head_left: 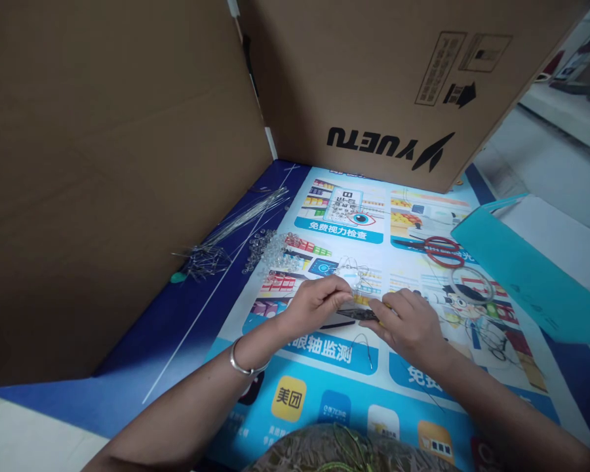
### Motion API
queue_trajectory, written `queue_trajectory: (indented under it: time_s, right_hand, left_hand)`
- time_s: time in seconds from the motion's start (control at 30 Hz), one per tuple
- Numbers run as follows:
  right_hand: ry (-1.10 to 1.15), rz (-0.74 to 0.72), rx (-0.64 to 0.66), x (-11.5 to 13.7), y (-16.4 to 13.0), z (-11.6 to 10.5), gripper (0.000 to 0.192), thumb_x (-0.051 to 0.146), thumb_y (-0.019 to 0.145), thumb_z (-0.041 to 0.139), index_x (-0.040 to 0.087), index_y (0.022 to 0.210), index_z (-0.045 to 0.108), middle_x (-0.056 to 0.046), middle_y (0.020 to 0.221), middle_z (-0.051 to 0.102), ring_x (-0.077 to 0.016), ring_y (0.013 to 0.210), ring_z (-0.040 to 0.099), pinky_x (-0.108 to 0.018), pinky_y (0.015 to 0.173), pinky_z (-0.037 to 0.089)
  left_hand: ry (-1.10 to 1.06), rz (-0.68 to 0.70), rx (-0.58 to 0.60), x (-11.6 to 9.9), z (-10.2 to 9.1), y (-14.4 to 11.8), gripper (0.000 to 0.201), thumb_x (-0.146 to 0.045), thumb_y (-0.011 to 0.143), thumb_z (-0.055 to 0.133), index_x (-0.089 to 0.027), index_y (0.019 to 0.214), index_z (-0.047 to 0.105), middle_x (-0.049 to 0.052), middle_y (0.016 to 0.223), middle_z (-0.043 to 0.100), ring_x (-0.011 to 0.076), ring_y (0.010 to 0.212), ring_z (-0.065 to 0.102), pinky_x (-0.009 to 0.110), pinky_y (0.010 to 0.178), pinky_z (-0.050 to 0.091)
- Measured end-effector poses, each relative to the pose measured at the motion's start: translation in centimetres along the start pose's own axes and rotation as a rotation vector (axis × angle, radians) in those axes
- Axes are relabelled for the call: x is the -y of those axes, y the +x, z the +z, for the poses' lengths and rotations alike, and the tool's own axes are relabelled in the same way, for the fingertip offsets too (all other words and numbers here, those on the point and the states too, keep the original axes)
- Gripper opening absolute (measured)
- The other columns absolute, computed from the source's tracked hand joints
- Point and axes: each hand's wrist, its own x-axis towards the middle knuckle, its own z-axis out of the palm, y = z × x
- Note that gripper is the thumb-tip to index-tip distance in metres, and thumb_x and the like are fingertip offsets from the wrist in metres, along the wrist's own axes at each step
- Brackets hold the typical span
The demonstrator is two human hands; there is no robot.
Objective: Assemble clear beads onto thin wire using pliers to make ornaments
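My left hand (pixel 319 301) is closed, thumb and fingertips pinched on a thin wire piece strung with clear beads (pixel 350 272), which sticks up beyond the fingers. Its lower part is hidden by the hand. In my right hand (pixel 409 322) is a pair of pliers (pixel 361 314), its dark jaws pointing left toward the left fingertips. Whether the jaws touch the wire is too small to tell. A heap of clear beads (pixel 275 252) lies beyond my left hand. Red-handled scissors (pixel 440 251) lie beyond my right hand, near a coil of wire (pixel 472 286).
Long straight wires (pixel 255 211) and a tangle of wire pieces (pixel 204 262) lie at the left beside a tall cardboard panel (pixel 128 164). Another cardboard panel (pixel 373 78) stands at the back. A turquoise box (pixel 531 269) sits at the right on the printed mat (pixel 319 351).
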Motion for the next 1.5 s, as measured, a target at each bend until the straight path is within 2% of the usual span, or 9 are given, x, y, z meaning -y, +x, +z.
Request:
queue_trajectory:
  time_s: [0.3,0.7,1.1,1.27,1.5]
  right_hand:
    - [0.025,0.008,0.081,0.3,0.3,-0.6,0.027,0.042,0.085,0.051,0.018,0.09,0.062,-0.005,0.075,0.056,-0.0178,0.073,0.045,-0.031,0.064,0.031]
    - [0.072,0.043,0.142,0.9,0.0,-0.8,0.027,0.042,0.087,0.047,0.018,0.087,0.058,-0.005,0.077,0.057,-0.0182,0.075,0.05,-0.03,0.064,0.036]
    - [0.136,0.061,0.127,1.0,-0.2,-0.2,0.026,0.039,0.088,0.046,0.016,0.089,0.057,-0.006,0.076,0.06,-0.0169,0.076,0.056,-0.027,0.062,0.04]
    - [0.159,0.069,0.149,1.0,0.0,-0.4,0.027,0.039,0.089,0.045,0.016,0.089,0.058,-0.006,0.076,0.061,-0.0166,0.075,0.057,-0.026,0.062,0.041]
    - [0.166,0.079,0.176,1.0,-0.2,0.0,0.03,0.041,0.09,0.043,0.016,0.089,0.059,-0.006,0.078,0.061,-0.0158,0.074,0.056,-0.026,0.061,0.039]
  left_hand:
    - [0.079,0.035,0.018,0.2,-0.1,0.0,0.014,-0.026,0.088,0.048,-0.016,0.085,0.058,0.002,0.074,0.062,0.0103,0.067,0.056,0.021,0.061,0.042]
    - [0.151,0.198,-0.022,-0.3,-0.5,0.0,0.014,-0.026,0.087,0.049,-0.016,0.082,0.056,0.002,0.07,0.062,0.0109,0.064,0.056,0.021,0.058,0.041]
    - [0.199,0.215,-0.081,-0.6,-0.6,0.0,0.011,-0.022,0.087,0.05,-0.016,0.081,0.056,0.003,0.072,0.064,0.0112,0.066,0.057,0.022,0.06,0.042]
    - [0.184,0.238,-0.073,-0.4,-0.5,0.0,0.009,-0.021,0.086,0.051,-0.015,0.082,0.056,0.003,0.072,0.064,0.0113,0.066,0.056,0.022,0.061,0.042]
    - [0.196,0.201,-0.033,-0.3,-0.4,-0.1,0.013,-0.025,0.088,0.048,-0.016,0.082,0.056,0.003,0.073,0.063,0.0117,0.067,0.056,0.023,0.062,0.041]
